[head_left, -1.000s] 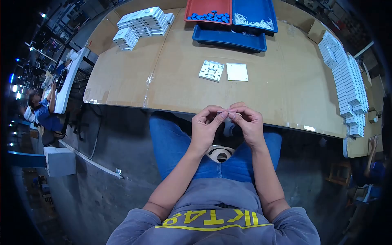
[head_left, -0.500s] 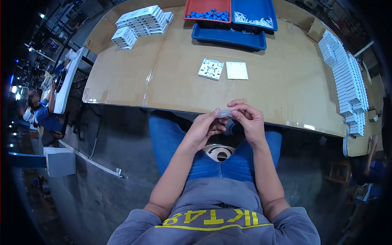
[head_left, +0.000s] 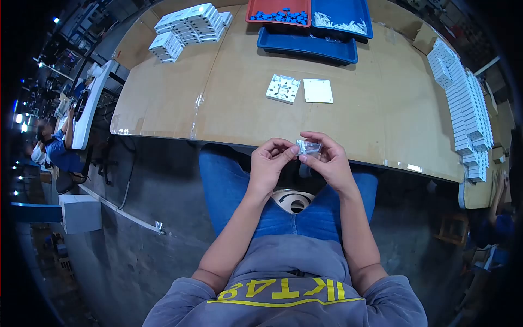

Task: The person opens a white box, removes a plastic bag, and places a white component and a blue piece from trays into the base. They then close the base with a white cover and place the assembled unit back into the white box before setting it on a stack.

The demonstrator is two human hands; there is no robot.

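Observation:
Between my two hands, just over the table's near edge, is a small clear plastic bag (head_left: 311, 147) with small white pieces in it. My left hand (head_left: 271, 165) pinches the bag's left end between thumb and forefinger. On the right side, my right hand (head_left: 330, 162) grips it with thumb and fingers. Beyond my hands, a square white plastic tray-like housing (head_left: 283, 89) with dark slots lies on the cardboard-covered table. Right beside it lies a flat white square cover (head_left: 318, 91). The exact contents of the bag are too small to make out.
Farther back stand a red bin (head_left: 278, 23) with blue pieces, a blue bin (head_left: 363, 34) with white pieces, and a blue tray (head_left: 306, 49). White housings are stacked at the back left (head_left: 188, 27) and along the right edge (head_left: 462, 106). A person (head_left: 61, 147) sits at a table on the left.
The bag has been turned between my hands, and its white contents now show near my left fingertips. My left hand has shifted slightly, its fingers more curled. The table items stay put.

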